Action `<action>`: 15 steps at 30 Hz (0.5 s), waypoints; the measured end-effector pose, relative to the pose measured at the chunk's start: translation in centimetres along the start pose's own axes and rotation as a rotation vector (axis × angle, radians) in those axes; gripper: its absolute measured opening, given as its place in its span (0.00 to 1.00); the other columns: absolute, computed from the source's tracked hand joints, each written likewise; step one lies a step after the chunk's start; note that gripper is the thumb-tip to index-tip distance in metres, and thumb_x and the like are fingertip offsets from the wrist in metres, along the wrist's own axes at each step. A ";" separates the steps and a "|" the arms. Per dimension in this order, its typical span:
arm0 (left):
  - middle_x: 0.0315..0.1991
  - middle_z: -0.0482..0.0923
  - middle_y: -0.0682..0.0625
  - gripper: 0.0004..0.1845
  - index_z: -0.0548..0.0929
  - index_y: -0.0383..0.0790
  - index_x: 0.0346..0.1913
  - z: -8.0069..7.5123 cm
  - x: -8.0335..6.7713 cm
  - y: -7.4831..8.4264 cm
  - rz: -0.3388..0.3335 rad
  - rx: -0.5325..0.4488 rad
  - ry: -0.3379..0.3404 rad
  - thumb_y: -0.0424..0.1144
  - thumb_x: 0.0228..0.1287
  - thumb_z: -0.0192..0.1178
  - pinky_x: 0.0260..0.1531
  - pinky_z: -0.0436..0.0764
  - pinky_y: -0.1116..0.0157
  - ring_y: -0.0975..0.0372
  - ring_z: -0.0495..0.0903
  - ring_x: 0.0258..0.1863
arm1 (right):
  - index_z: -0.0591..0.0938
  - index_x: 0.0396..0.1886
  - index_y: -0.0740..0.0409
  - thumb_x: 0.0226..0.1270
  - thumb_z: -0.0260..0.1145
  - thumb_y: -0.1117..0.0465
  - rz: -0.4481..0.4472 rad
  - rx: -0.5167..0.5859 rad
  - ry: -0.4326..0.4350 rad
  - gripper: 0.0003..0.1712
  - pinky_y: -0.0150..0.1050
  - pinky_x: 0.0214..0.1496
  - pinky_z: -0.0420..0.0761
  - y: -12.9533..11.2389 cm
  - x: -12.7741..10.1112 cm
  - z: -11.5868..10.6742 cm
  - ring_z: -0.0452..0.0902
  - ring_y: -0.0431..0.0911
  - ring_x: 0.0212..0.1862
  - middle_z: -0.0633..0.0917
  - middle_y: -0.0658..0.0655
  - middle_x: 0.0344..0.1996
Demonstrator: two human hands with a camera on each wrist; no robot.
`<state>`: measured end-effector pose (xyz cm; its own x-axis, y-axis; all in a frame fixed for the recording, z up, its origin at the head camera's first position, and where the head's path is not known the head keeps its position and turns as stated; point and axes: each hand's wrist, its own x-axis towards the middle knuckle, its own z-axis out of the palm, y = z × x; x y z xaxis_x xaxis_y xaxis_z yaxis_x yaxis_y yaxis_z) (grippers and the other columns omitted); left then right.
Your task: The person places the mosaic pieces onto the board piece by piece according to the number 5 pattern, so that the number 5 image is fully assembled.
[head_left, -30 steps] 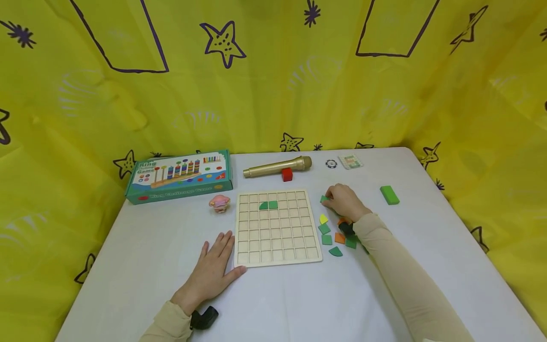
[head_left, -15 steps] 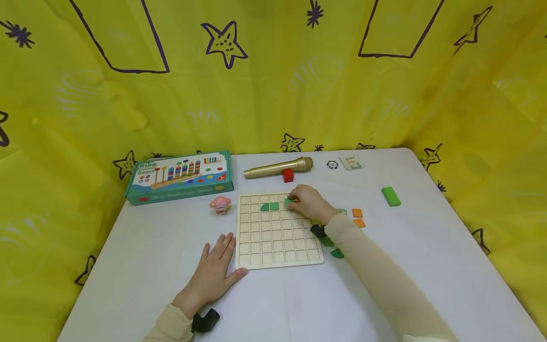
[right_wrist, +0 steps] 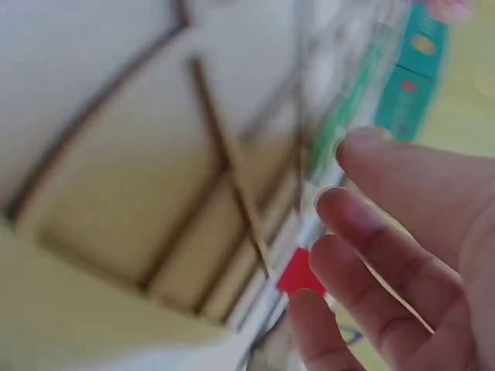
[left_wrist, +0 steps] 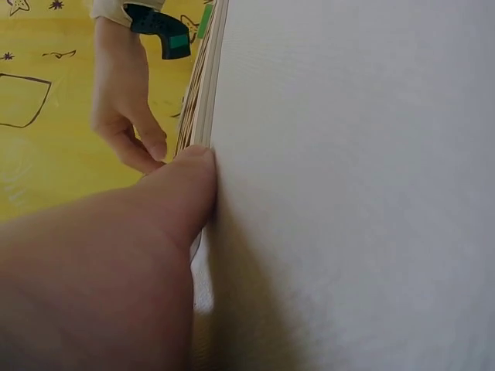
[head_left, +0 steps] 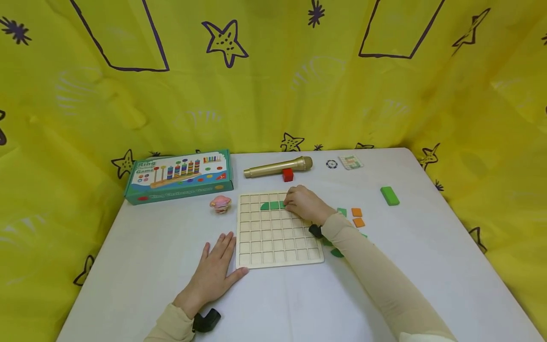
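Note:
A pale wooden grid board [head_left: 273, 247] lies on the table. In one of its upper rows is a short green strip of tiles [head_left: 270, 206], rounded at its left end. My right hand [head_left: 308, 205] is over the board's upper right part, fingers curled, holding a green tile [head_left: 282, 204] by its edge at the strip's right end. The fingertips partly hide that tile; the right wrist view is blurred there. My left hand [head_left: 213, 270] rests flat beside the board's left edge, its thumb [left_wrist: 197, 166] touching the lower left corner.
Orange tiles [head_left: 358, 222] and several green ones [head_left: 337, 252] lie right of the board, partly under the right arm. Behind are a gold microphone [head_left: 278, 167], a red block [head_left: 287, 175], a game box [head_left: 179, 176] and a pink figurine [head_left: 220, 204]. A green block [head_left: 390, 195] lies far right.
From the loose tiles at the right, my right hand has carried a green tile leftward onto the board, up against the green pieces there. The left hand has stayed in place.

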<state>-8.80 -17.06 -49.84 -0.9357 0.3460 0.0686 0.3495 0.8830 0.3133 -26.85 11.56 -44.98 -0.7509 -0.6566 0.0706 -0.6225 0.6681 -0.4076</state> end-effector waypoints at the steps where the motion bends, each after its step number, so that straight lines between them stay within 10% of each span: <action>1: 0.75 0.53 0.39 0.46 0.59 0.27 0.73 0.0 0.0 0.0 0.001 0.000 -0.001 0.64 0.68 0.52 0.66 0.44 0.38 0.46 0.48 0.74 | 0.88 0.42 0.62 0.68 0.66 0.66 0.019 0.016 0.014 0.07 0.45 0.53 0.75 0.2 -0.4 -0.4 0.75 0.51 0.47 0.83 0.55 0.40; 7: 0.75 0.53 0.39 0.47 0.59 0.27 0.73 0.0 0.0 0.1 0.006 -0.001 -0.002 0.64 0.67 0.53 0.66 0.45 0.38 0.46 0.48 0.74 | 0.86 0.46 0.67 0.70 0.62 0.70 0.213 0.075 0.117 0.10 0.49 0.50 0.76 2.7 -4.2 -3.1 0.76 0.53 0.45 0.84 0.59 0.41; 15: 0.75 0.52 0.38 0.47 0.58 0.27 0.73 -0.2 0.1 0.1 -0.001 -0.002 -0.007 0.64 0.67 0.53 0.66 0.44 0.38 0.45 0.48 0.74 | 0.83 0.51 0.70 0.64 0.69 0.66 0.385 0.027 0.050 0.17 0.52 0.50 0.75 5.6 -10.0 -4.0 0.73 0.56 0.44 0.83 0.61 0.40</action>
<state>-8.83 -17.00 -49.65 -0.9358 0.3472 0.0614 0.3482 0.8827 0.3157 -23.75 23.25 -44.38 -0.9388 -0.3411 -0.0483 -0.2873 0.8525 -0.4368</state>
